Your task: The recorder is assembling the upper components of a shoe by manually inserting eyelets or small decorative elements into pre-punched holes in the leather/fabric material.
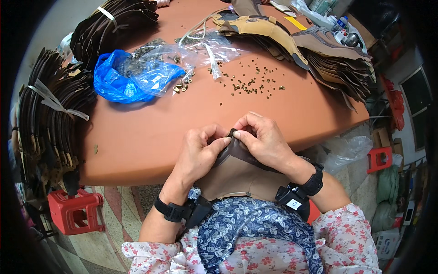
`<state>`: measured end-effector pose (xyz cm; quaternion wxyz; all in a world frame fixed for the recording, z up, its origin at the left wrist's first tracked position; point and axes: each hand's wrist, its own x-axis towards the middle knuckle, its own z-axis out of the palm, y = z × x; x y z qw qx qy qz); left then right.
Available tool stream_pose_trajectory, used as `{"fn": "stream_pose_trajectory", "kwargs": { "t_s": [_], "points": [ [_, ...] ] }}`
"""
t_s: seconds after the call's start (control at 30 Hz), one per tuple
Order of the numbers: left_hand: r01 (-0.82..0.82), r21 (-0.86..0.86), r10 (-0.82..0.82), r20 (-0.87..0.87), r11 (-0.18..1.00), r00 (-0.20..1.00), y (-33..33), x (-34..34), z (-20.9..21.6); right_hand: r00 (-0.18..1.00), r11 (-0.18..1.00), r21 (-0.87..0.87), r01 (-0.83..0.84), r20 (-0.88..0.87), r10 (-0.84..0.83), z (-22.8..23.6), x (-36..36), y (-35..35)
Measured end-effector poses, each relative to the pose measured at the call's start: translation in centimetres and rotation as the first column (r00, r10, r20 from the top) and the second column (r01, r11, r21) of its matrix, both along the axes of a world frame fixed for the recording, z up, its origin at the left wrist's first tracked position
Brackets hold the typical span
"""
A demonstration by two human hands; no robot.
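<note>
Pinching the dark tip of a brown panel [230, 176], thumb to finger, my left hand [197, 148] and right hand [267, 142] sit close together by the desk [146, 141] — panel draping below them, metal fittings [251, 85] beyond — where even thumb pressure should keep it steady.

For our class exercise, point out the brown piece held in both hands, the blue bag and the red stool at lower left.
Brown piece [230, 177]: head view, broad lower face.
Blue bag [116, 83]: head view, crumpled left part.
Red stool [63, 212]: head view, side panel.
</note>
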<state>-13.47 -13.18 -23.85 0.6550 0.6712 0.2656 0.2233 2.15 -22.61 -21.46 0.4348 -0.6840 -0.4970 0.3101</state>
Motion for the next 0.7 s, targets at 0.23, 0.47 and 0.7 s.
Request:
{"fn": "stream_pose_trajectory", "kwargs": {
  "t_s": [0.23,0.47,0.7],
  "points": [
    [0.072,-0.127,-0.085,-0.101,0.989,0.991,0.5,0.8,1.0,0.967,0.997,0.076,0.007,-0.254,0.013,-0.7,0.9,-0.7],
    [0.104,-0.176,-0.121,-0.086,0.979,0.989,0.6,0.8,1.0,0.98,0.96,0.277,-0.042,0.197,-0.014,-0.8,0.3,-1.5],
    [0.097,-0.188,-0.116,-0.092,0.977,0.989,0.6,0.9,1.0,0.96,0.944,0.324,-0.055,0.276,-0.039,-0.5,0.0,-1.4]
  ]
}}
